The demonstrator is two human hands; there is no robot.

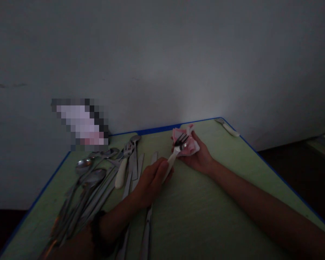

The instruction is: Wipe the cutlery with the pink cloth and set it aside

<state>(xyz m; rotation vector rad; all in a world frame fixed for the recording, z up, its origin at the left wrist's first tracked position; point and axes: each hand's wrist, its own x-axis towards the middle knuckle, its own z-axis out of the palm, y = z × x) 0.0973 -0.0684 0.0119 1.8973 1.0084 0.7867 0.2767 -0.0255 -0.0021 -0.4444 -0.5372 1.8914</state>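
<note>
My left hand (153,178) is closed round the pale handle of a fork (173,154), its tines pointing up and away from me. Bunched in my right hand (202,155) is a pink and white cloth (188,144), right behind the fork's head. Cloth and tines overlap in view; whether they touch, I cannot tell. Under and beside my left forearm lie long table knives (147,227), partly covered by it. Another pale-handled fork (231,130) lies apart at the table's far right corner.
Left of my hands, spoons, ladles (93,177) and other cutlery lie in a loose pile, with a pale handle (121,174) among them. A blurred-out object (82,121) leans at the far left by the wall (162,65). The green table (206,209) has a blue edge.
</note>
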